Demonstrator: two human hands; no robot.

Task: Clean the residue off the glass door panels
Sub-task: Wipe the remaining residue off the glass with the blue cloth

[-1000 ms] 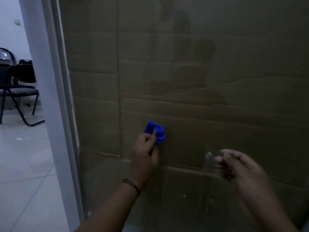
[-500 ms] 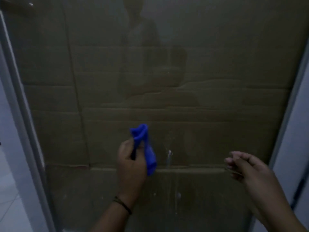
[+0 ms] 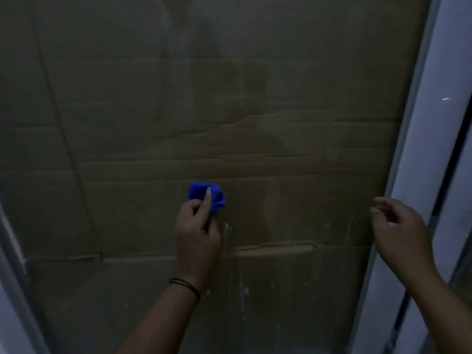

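Note:
A tall glass door panel (image 3: 229,98) fills the view, with brown cardboard behind it. My left hand (image 3: 198,233) grips a bunched blue cloth (image 3: 217,196) and holds it against the glass near the middle. Pale streaks of residue (image 3: 227,229) run down the glass just right of that hand, and more specks dot the lower glass (image 3: 245,290). My right hand (image 3: 398,231) hovers near the panel's right edge with fingers loosely curled, holding nothing that I can see.
A pale metal door frame (image 3: 408,149) runs down the right side, with a dark gap and another pale strip (image 3: 449,123) beyond it. A second frame edge (image 3: 15,251) slants along the lower left.
The view has swung right, so the left frame and chair are gone. The blue cloth, hanging loose half a second ago, is now bunched and held on the glass. My right hand sits closer to the right frame.

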